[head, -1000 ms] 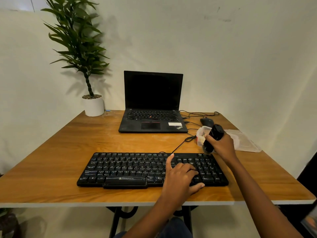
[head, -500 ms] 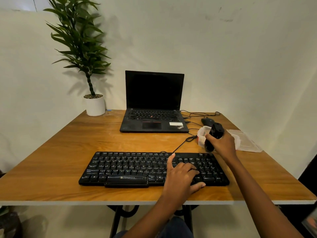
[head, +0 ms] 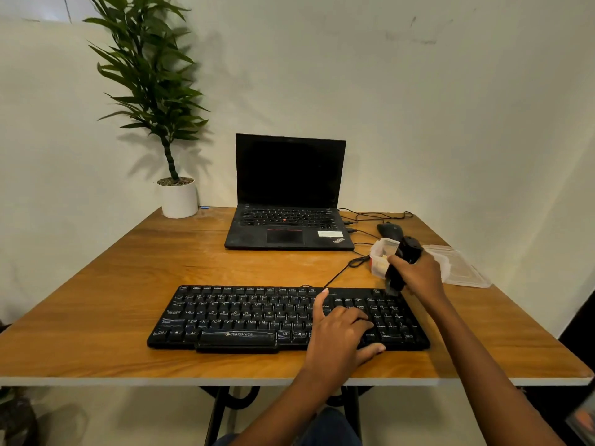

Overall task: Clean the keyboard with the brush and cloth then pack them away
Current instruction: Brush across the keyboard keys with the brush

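A black keyboard (head: 251, 317) lies flat near the front of the wooden table (head: 128, 284). My left hand (head: 341, 336) rests on the keyboard's right half, fingers spread, thumb at the front edge. My right hand (head: 418, 275) grips a black brush (head: 406, 255) held tilted, its lower tip touching the keyboard's far right corner. Just behind the brush stands a small clear plastic box (head: 381, 252), with something pale inside that I cannot make out. I cannot pick out a cloth.
An open black laptop (head: 288, 201) sits at the back centre, with a black mouse (head: 388, 229) and cables to its right. The clear lid (head: 460, 268) lies right of the box. A potted plant (head: 177, 197) stands at the back left.
My right hand has lowered the brush toward me, from above the box down to the keyboard's far right corner. The left hand has stayed on the keys.
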